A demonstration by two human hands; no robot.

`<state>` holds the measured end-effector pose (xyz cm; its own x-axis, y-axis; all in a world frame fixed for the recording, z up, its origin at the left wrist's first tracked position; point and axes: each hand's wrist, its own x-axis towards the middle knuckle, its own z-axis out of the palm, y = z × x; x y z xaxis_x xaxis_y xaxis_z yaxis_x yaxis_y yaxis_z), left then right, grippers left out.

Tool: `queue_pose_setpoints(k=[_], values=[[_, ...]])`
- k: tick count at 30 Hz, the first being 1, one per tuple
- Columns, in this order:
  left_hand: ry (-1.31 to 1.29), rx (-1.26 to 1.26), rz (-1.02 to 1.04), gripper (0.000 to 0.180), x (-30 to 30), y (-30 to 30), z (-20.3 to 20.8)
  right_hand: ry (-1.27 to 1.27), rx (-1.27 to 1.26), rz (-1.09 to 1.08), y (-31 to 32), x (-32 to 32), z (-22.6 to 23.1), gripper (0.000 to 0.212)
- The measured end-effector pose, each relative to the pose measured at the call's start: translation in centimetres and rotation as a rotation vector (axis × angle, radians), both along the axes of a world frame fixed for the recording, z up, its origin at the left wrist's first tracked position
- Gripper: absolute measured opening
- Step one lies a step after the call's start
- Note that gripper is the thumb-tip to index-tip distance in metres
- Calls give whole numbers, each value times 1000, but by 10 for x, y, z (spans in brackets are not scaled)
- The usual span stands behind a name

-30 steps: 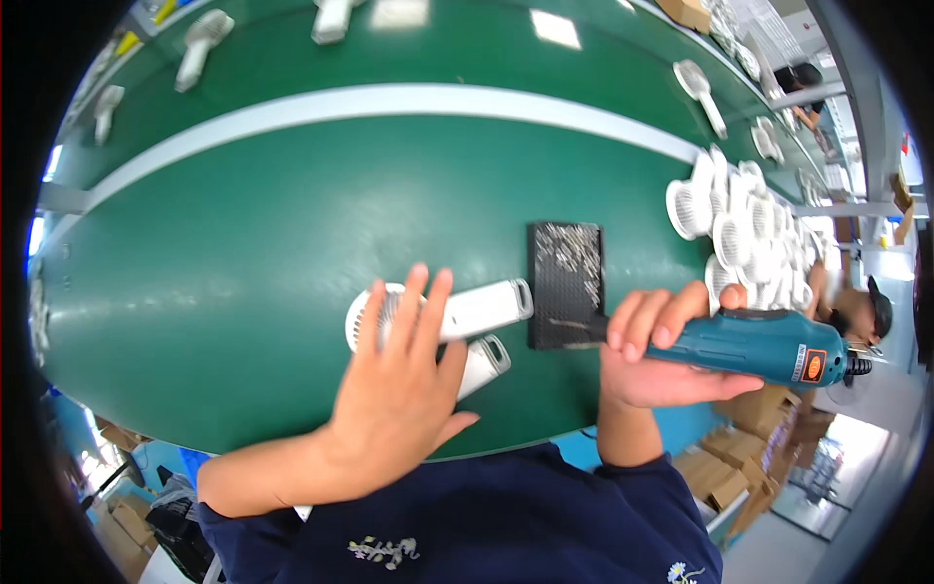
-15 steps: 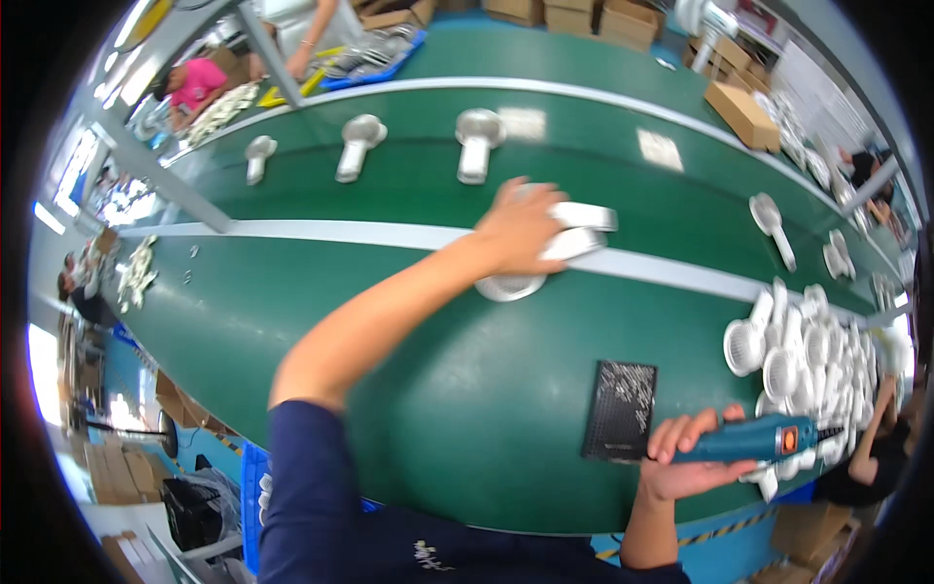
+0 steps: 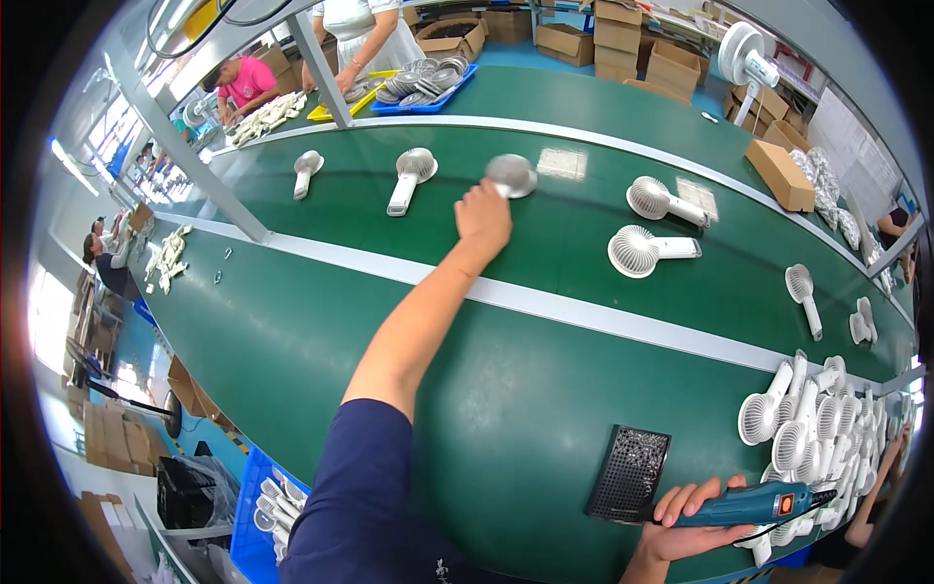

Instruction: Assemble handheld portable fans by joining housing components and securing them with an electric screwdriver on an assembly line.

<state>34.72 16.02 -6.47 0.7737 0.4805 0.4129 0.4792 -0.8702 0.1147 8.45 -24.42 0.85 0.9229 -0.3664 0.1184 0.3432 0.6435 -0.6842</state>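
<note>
Stretched far forward over the green belt, my left hand [image 3: 484, 220] is closed round the hidden handle of a white handheld fan [image 3: 513, 175], whose round grille shows blurred beyond the fingers. My right hand [image 3: 689, 516] grips a teal electric screwdriver [image 3: 744, 505] low at the right. Just left of it lies a black perforated tray [image 3: 628, 473] with many small screws. Two more white fans, one near [image 3: 633, 251] and one farther back [image 3: 650, 199], lie on the belt to the right of my left hand.
A big heap of white fans [image 3: 808, 433] crowds the table's right end. Other fans [image 3: 413, 167] are spaced along the belt. A pale metal rail [image 3: 545, 309] separates belt and near table. A blue bin of parts [image 3: 255, 496] stands lower left. Other people work across the far side.
My left hand has let go of two white fans, which now lie on the belt, and has moved left onto another fan. The view has shifted; my right hand still holds the screwdriver.
</note>
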Motion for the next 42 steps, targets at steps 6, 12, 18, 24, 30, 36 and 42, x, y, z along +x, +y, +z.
queue_pose_setpoints(k=[6, 12, 18, 24, 30, 36, 42], values=[[70, 56, 231, 65, -25, 79, 2, -21, -82, 59, -5, -4, -18, 64], [236, -93, 21, 80, -55, 140, 1, -105, 13, 198, -11, 4, -19, 73], [211, -410, -310, 51, -219, 10, 92, -163, -74, -7, -11, 10, 4, 82], [299, -482, -344, 47, -310, -120, 84, -203, -123, 42, -19, 10, -9, 91], [333, -508, -366, 59, -349, -171, 71, -217, -63, 111, -21, 7, -11, 92], [444, -230, -662, 91, -365, -147, 110, -216, -79, 107, -19, 12, -12, 89], [577, -9, -1292, 80, -296, -152, 95, -377, -127, 225, -8, 21, -17, 89]])
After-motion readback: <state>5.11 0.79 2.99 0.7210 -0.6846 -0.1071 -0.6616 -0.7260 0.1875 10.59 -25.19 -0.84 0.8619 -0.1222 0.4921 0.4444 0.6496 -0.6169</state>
